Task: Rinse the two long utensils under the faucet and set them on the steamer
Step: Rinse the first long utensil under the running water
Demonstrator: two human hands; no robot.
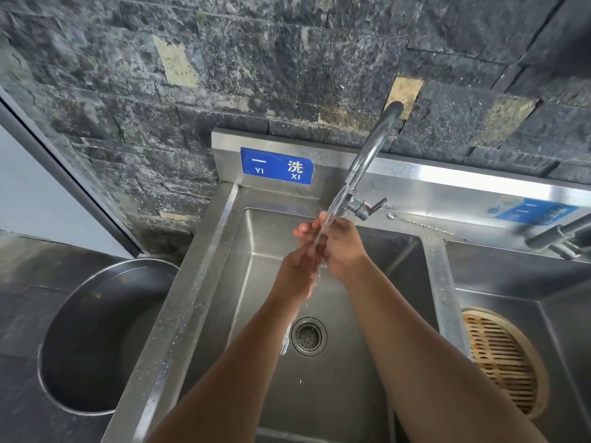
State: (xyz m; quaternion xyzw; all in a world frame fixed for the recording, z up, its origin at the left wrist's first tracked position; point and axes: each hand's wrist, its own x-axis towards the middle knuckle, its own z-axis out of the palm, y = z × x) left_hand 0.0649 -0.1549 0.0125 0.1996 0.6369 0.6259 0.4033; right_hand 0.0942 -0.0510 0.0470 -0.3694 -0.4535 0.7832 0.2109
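Both my hands meet under the water stream from the curved steel faucet (367, 155), over the left sink basin (377, 314). My left hand (300, 260) and my right hand (342, 247) are pressed together around something dark and thin, mostly hidden between the palms. A pale metal utensil tip (285, 340) sticks out beside my left forearm near the drain (308, 336). The round bamboo steamer (505, 362) lies in the right basin, with nothing on its slats.
A large steel pot (96, 340) stands on the floor left of the sink. A second tap (556, 235) reaches in at the right edge. A dark stone wall (256, 75) rises behind the sink, which carries a blue sign (276, 166).
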